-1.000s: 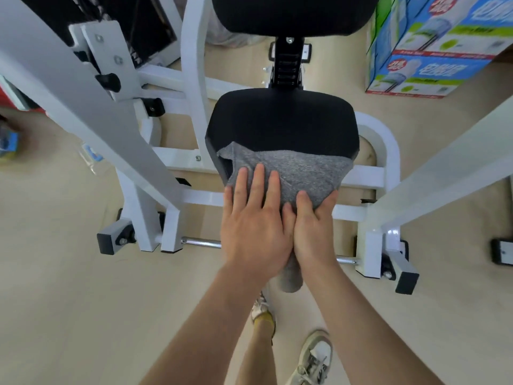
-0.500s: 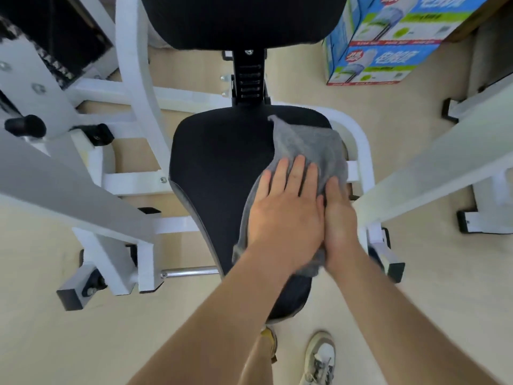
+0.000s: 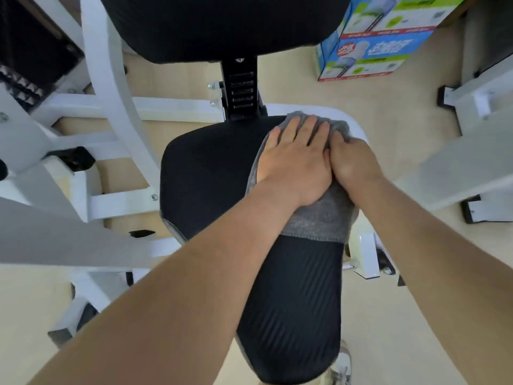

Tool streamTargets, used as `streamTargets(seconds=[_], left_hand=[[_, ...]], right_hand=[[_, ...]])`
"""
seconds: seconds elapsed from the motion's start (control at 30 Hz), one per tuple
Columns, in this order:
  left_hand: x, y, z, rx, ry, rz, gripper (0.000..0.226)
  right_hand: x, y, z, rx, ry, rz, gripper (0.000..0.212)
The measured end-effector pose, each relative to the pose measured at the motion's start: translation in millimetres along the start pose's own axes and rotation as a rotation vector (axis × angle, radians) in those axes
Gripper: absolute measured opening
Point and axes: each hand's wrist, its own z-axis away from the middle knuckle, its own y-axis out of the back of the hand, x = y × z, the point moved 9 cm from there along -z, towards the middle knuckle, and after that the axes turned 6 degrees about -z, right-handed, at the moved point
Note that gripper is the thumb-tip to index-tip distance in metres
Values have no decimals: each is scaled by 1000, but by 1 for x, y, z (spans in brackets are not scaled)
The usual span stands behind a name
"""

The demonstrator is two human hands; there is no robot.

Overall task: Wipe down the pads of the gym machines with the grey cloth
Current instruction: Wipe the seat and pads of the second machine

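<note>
Left hand flat on soft grey cloth; right hand curled over its edge. Black ribbed seat pad bare left of left hand, long axis along forearms.

Your left hand, right hand and the grey cloth are filling the far right of the seat pad; its left half is lying open. Ahead, the adjuster post and back pad are blocking you. White frame bars are crowding the left, and a slanted white beam is crowding the right.
</note>
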Motion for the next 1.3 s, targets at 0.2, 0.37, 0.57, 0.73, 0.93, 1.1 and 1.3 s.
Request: streamTargets(seconds=[0.2, 0.37, 0.57, 0.73, 0.93, 1.1, 1.3], left_hand=[[-40, 10, -1, 21, 36, -8, 61], [-131, 9, 66, -12, 151, -123, 66], [-171, 6, 92, -54, 352, -56, 83], [-69, 5, 27, -54, 218, -85, 64], [-18, -1, 53, -61, 100, -59, 61], [8, -6, 123, -60, 98, -56, 63], [26, -9, 187, 36, 216, -106, 65]], right_hand=[[-42, -29, -12, -11, 146, 478, 51], [-91, -119, 49, -68, 433, 661, 61], [-119, -166, 76, -326, 758, 590, 53], [-64, -62, 11, -166, 597, 640, 55], [-15, -23, 40, -130, 398, 498, 61], [21, -17, 107, -120, 370, 251, 60], [42, -20, 160, -255, 396, 55, 63]])
